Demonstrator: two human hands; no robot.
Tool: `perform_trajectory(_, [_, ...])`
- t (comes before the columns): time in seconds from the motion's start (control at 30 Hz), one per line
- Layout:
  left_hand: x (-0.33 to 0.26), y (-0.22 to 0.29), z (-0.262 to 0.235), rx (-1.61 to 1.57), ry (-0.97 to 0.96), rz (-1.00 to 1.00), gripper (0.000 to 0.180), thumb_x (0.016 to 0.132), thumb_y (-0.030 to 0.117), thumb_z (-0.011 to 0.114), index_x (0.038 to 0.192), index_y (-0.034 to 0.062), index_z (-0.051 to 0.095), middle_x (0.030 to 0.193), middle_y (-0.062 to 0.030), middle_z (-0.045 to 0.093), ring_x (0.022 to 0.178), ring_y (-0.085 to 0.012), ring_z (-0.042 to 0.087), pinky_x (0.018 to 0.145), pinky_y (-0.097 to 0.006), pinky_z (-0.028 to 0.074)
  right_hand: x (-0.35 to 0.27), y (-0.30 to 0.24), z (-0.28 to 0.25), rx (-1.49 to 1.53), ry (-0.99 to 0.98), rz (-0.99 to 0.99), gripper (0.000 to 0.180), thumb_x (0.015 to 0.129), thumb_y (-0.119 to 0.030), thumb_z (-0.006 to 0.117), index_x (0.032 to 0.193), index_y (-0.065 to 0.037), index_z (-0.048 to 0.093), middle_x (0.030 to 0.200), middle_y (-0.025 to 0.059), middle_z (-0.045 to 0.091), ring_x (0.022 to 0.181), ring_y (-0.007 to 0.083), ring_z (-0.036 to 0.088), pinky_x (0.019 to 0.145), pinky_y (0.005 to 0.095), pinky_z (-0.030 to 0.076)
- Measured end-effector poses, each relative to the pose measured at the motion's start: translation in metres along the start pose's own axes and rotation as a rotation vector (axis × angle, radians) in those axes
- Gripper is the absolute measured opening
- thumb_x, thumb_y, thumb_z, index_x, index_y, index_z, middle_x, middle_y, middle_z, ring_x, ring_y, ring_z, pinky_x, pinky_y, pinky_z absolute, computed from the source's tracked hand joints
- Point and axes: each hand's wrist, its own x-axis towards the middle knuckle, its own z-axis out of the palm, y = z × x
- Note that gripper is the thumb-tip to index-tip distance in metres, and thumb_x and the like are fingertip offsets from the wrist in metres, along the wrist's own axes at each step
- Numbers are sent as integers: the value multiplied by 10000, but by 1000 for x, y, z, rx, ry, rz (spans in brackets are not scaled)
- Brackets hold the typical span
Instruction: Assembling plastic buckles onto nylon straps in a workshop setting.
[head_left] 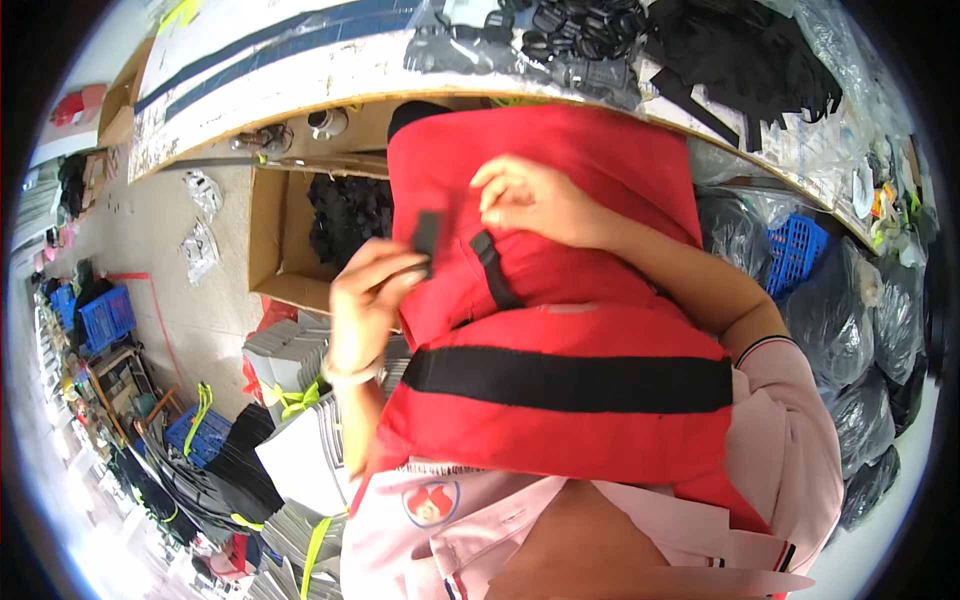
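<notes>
A large red fabric piece with the look of a life vest (600, 430) lies across my lap and chest, a wide black band (570, 380) running over it. Pinched between the fingers of my left hand (365, 295) is a short black strap piece (426, 235), slightly blurred. My right hand (535, 205) hovers over the upper part of the red fabric, fingers loosely bent and apart, nothing visible in them. Between the hands, a black strap with a buckle end (486, 255) comes out of the red fabric.
Ahead is a white worktable (330, 60) bearing black buckles (580, 30) and a heap of black straps (740, 60). A cardboard box (275, 240) with black parts stands at the left, above stacked grey sheets (285, 355). Plastic bags (830, 320) and a blue crate (795, 255) crowd the right.
</notes>
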Motion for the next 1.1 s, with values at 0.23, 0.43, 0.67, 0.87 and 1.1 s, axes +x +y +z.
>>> perform_trajectory(0.23, [18, -9, -31, 165, 263, -43, 432, 811, -2, 680, 1232, 39, 587, 1164, -103, 587, 995, -200, 617, 825, -305, 516, 4, 24, -15, -84, -53, 184, 133, 919, -110, 606, 1017, -20, 614, 871, 44, 634, 721, 104, 580, 646, 257, 507])
perform_trajectory(0.43, [193, 76, 63, 355, -27, 579, 317, 919, 89, 554, 1220, -8, 558, 1218, -170, 561, 1133, -324, 548, 974, -341, 414, -1, 27, -21, -219, -38, 98, 124, 888, -94, 608, 975, -8, 631, 846, 66, 670, 721, 124, 628, 675, 286, 513])
perform_trajectory(0.67, [385, 91, 127, 969, 191, 689, 485, 914, 389, 556, 1257, 45, 563, 1312, -185, 510, 1159, -377, 515, 1012, -430, 373, -4, 29, -40, -190, 0, 149, 136, 879, -95, 602, 973, -1, 630, 849, 80, 676, 722, 129, 635, 650, 286, 515])
perform_trajectory(0.87, [400, 126, 134, 823, -65, 158, 571, 823, 619, 553, 1198, 199, 645, 1246, -168, 598, 1144, -366, 565, 967, -382, 442, -10, 38, -72, -229, 95, 191, 161, 880, -140, 604, 973, -12, 636, 839, 70, 676, 695, 132, 632, 639, 283, 512])
perform_trajectory(1.1, [362, 71, 96, 661, 124, 378, 407, 822, 366, 664, 1032, 18, 692, 962, -234, 675, 905, -372, 655, 829, -402, 509, 0, 46, -72, -236, 48, 166, 137, 855, -129, 615, 936, -20, 641, 796, 73, 676, 683, 138, 631, 630, 290, 501])
